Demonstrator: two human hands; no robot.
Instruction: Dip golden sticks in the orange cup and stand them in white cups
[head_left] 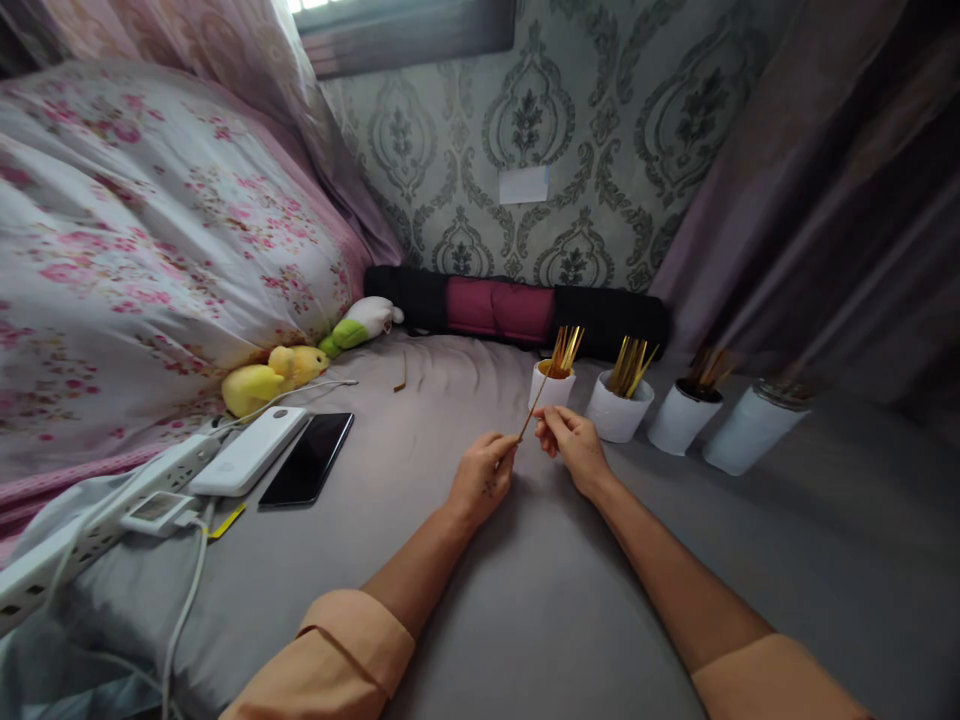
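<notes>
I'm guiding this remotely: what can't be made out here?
All in the head view:
Lower end of the stick: hidden in the left hand.
Whether the right hand touches it: too small.
Contents of the far-right cup: blurred.
Near end of the power strip: cut off by the left edge.

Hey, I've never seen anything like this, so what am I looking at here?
No machine here: the picture comes from a camera worn on a person's head, looking forward and down. That person's bare left hand holds a thin strip; the bare right hand is close beside it, perhaps touching. Ahead and to the right, on grey cloth, stand four white containers; shiny golden strips stick out of the two leftmost. To the left lie a phone, a white power bank, a power strip and a yellow plush toy.
</notes>
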